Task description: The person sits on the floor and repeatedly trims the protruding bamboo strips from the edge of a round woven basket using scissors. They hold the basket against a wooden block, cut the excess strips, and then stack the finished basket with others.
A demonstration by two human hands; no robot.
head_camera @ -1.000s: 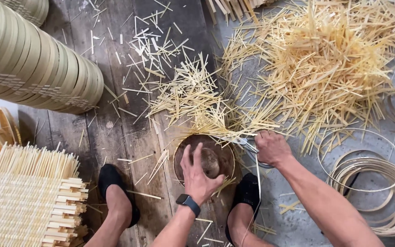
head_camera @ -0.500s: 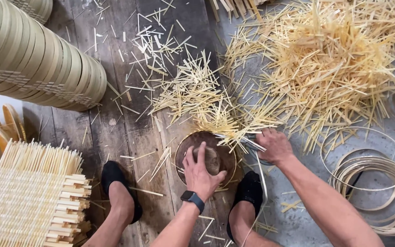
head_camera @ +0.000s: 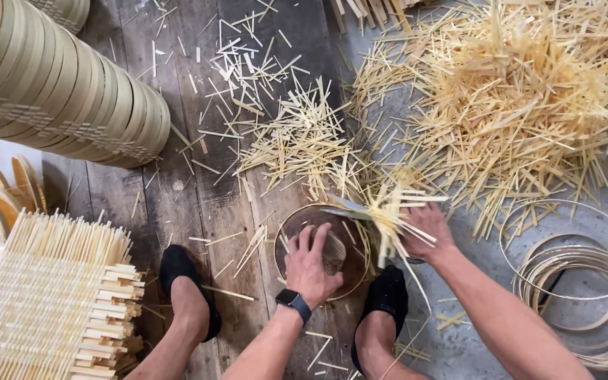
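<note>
Nearest, between two feet in black slippers point(head_camera: 181, 271) on the dark wooden floor point(head_camera: 198, 190), the left hand point(head_camera: 311, 264), a black smartwatch point(head_camera: 293, 302) on its wrist, lies with fingers spread apart, pressing into a small round woven bamboo basket point(head_camera: 290, 239). Just beside it, the right hand point(head_camera: 427, 232) is closed on a bunch of thin pale bamboo strips point(head_camera: 388, 211) at the basket's far rim. Farther off lie a large heap of cut bamboo slivers point(head_camera: 529, 105), coiled bamboo hoops point(head_camera: 578, 281) at the right, a square woven bamboo mat stack point(head_camera: 43, 302) at the near left and a row of round bamboo rims point(head_camera: 58, 91) at the far left.
</note>
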